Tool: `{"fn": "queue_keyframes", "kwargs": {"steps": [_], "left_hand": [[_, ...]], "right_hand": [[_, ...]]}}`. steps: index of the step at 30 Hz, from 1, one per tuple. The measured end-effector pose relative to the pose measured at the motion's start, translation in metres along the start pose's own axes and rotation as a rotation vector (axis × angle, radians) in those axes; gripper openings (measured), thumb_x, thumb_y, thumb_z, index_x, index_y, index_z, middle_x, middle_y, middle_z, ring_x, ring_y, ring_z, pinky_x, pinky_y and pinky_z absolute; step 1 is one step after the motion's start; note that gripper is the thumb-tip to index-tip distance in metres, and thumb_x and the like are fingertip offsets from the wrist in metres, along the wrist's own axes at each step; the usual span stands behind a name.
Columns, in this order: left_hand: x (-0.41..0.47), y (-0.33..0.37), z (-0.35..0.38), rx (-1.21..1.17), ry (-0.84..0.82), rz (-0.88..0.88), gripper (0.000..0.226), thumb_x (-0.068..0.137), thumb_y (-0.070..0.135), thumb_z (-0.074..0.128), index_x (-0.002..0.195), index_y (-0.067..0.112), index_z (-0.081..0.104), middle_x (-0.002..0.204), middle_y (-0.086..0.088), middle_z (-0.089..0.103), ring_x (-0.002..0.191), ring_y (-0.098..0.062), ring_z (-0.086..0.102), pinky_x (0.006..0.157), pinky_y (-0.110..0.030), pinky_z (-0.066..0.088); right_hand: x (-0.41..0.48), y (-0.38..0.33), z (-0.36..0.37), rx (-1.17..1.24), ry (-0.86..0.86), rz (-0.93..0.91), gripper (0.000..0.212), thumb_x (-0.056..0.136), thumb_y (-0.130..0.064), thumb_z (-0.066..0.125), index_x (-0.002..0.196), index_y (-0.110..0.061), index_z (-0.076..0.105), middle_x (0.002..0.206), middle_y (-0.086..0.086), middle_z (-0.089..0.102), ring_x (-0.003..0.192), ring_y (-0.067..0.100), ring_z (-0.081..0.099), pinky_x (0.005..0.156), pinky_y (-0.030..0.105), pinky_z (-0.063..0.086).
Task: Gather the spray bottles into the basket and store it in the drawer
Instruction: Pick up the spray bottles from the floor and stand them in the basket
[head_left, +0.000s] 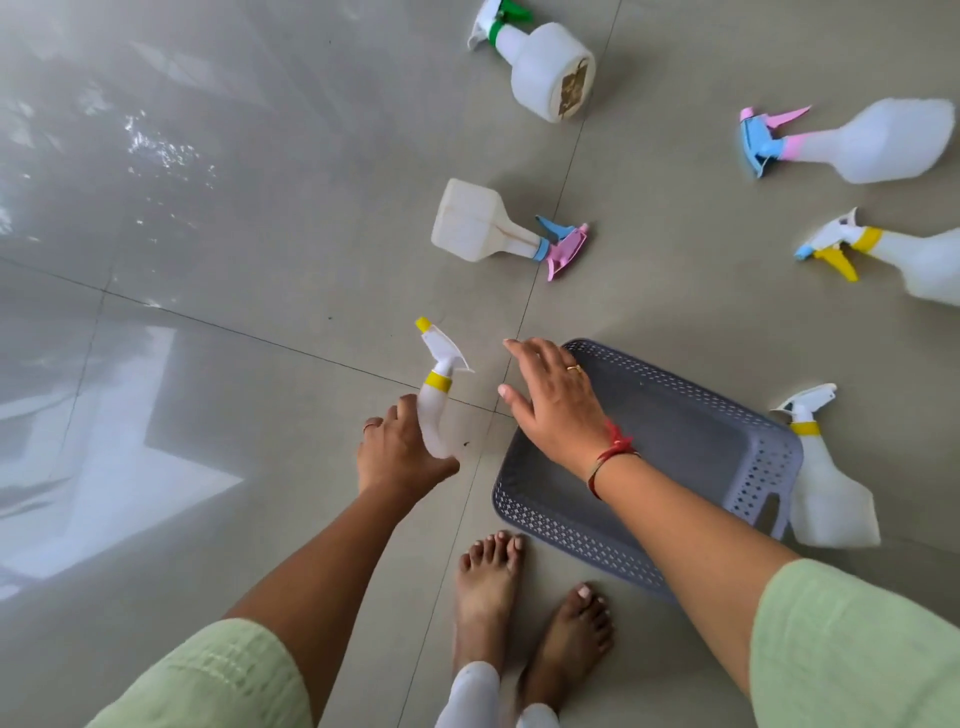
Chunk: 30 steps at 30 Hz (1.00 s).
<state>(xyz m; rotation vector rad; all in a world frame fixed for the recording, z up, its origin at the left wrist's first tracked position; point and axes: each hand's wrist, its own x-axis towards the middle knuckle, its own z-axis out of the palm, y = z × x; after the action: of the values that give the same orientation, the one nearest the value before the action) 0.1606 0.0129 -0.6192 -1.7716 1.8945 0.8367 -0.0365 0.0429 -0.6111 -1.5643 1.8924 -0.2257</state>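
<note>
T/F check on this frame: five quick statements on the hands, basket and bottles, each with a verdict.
1. The left hand grips a yellow-collared spray bottle. True.
2. The basket already holds two bottles. False: nothing shows inside it.
3. The right hand is holding a bottle. False: its fingers are spread, it holds nothing, and it is over the basket's corner.
4. The green-trigger bottle lies on its side on the floor. True.
5. Another yellow-collared bottle sits outside the basket, at its right end. True.
</note>
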Motion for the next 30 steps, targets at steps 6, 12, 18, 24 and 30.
{"fn": "queue_keyframes", "kwargs": {"steps": [6,12,18,24,30], "left_hand": [[-0.038,0.051,-0.035,-0.225,0.101,0.405,0.079,0.054,0.04,0.075,0.122,0.008,0.05,0.108,-0.007,0.065,0.099,-0.033,0.06,0.088,-0.033,0.04],[-0.059,0.113,-0.026,-0.236,0.008,0.592,0.079,0.061,0.027,0.079,0.13,0.005,0.047,0.116,-0.01,0.06,0.109,-0.034,0.055,0.092,-0.036,0.044],[-0.071,0.13,0.003,0.004,0.047,0.726,0.075,0.069,0.029,0.072,0.135,0.008,0.044,0.134,-0.008,0.051,0.133,-0.028,0.044,0.11,-0.039,0.032],[-0.085,0.118,0.008,-0.079,0.013,0.617,0.074,0.073,0.007,0.062,0.142,0.014,0.037,0.144,-0.006,0.039,0.141,-0.029,0.031,0.117,-0.037,0.029],[-0.113,0.115,-0.002,-0.585,-0.053,0.356,0.042,0.081,0.027,0.048,0.123,0.02,0.05,0.077,0.012,0.061,0.068,-0.003,0.06,0.066,-0.029,0.049]], "right_hand": [[-0.019,-0.031,-0.051,0.749,0.053,0.279,0.072,0.084,-0.047,0.063,0.144,-0.019,0.032,0.143,0.004,0.044,0.116,0.017,0.054,0.096,0.035,0.049],[-0.056,-0.009,-0.093,0.337,0.389,0.196,0.032,0.088,-0.034,0.062,0.076,-0.019,0.037,0.066,-0.001,0.047,0.058,0.022,0.043,0.053,0.028,0.027],[-0.109,0.013,-0.089,0.263,0.448,0.26,0.028,0.091,-0.029,0.059,0.077,-0.007,0.048,0.071,0.01,0.053,0.063,0.03,0.051,0.054,0.033,0.036],[-0.141,0.011,-0.058,0.205,0.336,0.344,0.018,0.086,-0.024,0.063,0.086,-0.007,0.058,0.088,0.011,0.055,0.072,0.033,0.058,0.057,0.033,0.042],[-0.142,-0.001,-0.017,0.366,0.303,0.567,0.028,0.089,-0.031,0.056,0.101,-0.006,0.058,0.098,0.014,0.062,0.088,0.034,0.061,0.065,0.032,0.039]]}}
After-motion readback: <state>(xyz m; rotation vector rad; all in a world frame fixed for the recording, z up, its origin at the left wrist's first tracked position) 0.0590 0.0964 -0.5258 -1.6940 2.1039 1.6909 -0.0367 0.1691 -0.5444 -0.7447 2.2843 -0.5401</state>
